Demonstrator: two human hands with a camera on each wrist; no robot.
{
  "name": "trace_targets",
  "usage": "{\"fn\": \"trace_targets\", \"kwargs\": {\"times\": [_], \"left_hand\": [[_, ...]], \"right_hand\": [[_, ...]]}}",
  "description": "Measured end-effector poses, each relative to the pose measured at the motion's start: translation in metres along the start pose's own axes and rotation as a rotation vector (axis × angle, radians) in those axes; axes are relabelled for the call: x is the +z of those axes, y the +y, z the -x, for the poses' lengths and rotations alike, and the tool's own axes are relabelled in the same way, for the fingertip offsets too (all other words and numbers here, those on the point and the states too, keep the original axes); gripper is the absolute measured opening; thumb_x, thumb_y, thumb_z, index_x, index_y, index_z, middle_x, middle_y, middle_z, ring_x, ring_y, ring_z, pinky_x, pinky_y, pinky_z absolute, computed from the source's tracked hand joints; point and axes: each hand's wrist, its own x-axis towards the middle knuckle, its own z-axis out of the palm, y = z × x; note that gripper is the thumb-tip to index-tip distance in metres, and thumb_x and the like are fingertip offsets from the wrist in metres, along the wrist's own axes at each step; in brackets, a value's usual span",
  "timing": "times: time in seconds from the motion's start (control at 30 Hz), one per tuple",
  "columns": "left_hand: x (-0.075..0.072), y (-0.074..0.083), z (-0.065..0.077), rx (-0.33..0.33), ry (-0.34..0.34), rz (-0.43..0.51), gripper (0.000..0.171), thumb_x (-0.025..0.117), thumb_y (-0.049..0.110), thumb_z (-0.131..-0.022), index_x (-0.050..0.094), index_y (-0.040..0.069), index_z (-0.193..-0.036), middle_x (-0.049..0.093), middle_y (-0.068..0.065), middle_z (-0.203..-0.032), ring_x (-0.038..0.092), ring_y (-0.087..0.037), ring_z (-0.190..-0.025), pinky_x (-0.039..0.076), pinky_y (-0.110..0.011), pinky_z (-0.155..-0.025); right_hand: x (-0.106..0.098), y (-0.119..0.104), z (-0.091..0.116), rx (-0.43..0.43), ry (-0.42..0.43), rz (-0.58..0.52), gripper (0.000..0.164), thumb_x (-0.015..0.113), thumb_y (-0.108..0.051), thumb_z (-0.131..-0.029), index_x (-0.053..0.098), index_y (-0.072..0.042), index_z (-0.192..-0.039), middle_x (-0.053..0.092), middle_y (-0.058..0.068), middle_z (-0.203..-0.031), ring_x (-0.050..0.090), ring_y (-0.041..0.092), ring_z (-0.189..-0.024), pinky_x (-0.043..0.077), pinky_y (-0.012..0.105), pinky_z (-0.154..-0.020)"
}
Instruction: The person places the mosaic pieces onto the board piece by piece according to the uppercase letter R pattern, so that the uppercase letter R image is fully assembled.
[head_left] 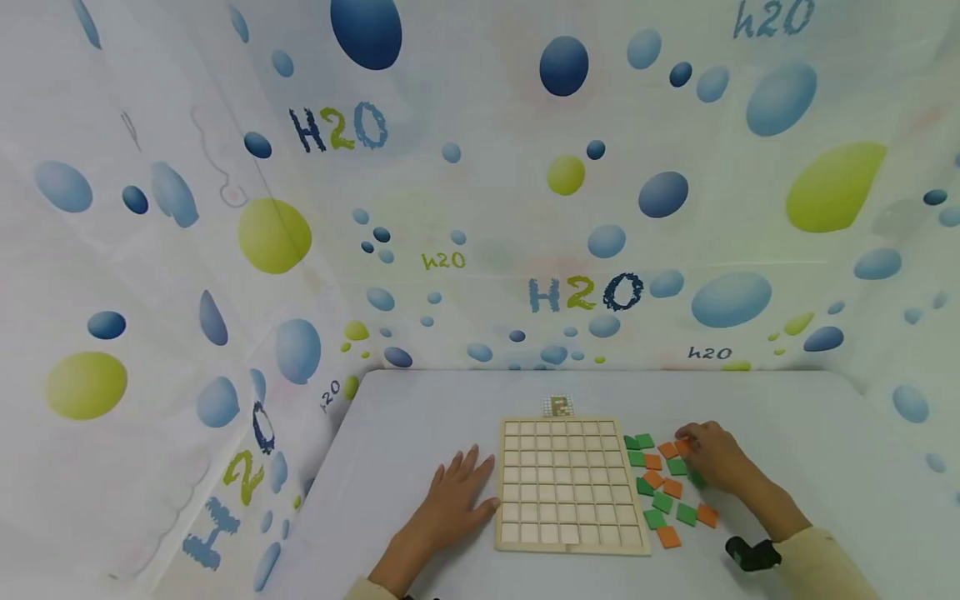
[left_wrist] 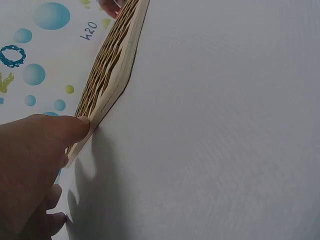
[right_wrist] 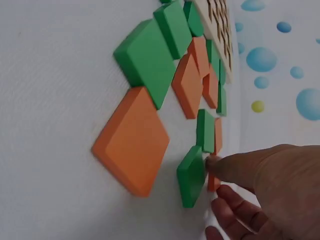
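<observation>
A wooden grid board (head_left: 570, 547) with rows of square compartments lies on the table. My left hand (head_left: 455, 497) rests with fingers spread beside the board's left edge. In the left wrist view, the thumb (left_wrist: 75, 127) of that hand is right at the board's rim. To the right of the board, my right hand (head_left: 716, 457) reaches down among loose square tiles. Its thumb and fingers pinch an orange tile (right_wrist: 214, 181), partly hidden by the hand. A green tile (right_wrist: 191, 176) lies right beside the thumb.
Several green and orange tiles (head_left: 686, 513) are scattered along the board's right side. Just behind the board lies a small patterned card (head_left: 558, 406). A white sheet with blue and green spots (head_left: 480, 192) hangs behind and at the left of the white table (head_left: 420, 417).
</observation>
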Motion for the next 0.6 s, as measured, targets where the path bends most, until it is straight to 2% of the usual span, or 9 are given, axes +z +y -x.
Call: {"fn": "trace_targets", "kwargs": {"times": [0.17, 0.33, 0.6], "left_hand": [[0.001, 0.004, -0.004, 0.014, -0.021, 0.015, 0.063, 0.058, 0.046, -0.105, 0.045, 0.024, -0.162, 0.031, -0.015, -0.172, 0.027, -0.045, -0.158, 0.020, -0.071, -0.124], [0.003, 0.006, -0.007, 0.013, -0.043, 0.014, 0.060, 0.057, 0.043, -0.104, 0.048, 0.023, -0.161, 0.036, -0.012, -0.170, 0.029, -0.042, -0.158, 0.022, -0.068, -0.125], [0.002, 0.003, -0.005, 0.008, -0.046, 0.009, 0.060, 0.058, 0.044, -0.104, 0.049, 0.024, -0.160, 0.040, -0.009, -0.168, 0.032, -0.040, -0.158, 0.025, -0.067, -0.125]], "right_hand": [[-0.001, 0.016, -0.006, -0.008, -0.033, -0.051, 0.033, 0.071, -0.006, -0.095, 0.064, 0.006, -0.125, 0.062, 0.023, -0.115, 0.061, 0.035, -0.103, 0.056, 0.059, -0.094], [-0.002, 0.026, -0.011, -0.017, -0.059, -0.099, 0.033, 0.069, -0.005, -0.095, 0.063, 0.008, -0.125, 0.063, 0.023, -0.117, 0.060, 0.035, -0.105, 0.056, 0.059, -0.094], [0.007, 0.024, -0.019, -0.023, -0.005, -0.077, 0.025, 0.067, -0.008, -0.098, 0.065, 0.004, -0.120, 0.061, 0.021, -0.113, 0.060, 0.031, -0.099, 0.058, 0.052, -0.089]]}}
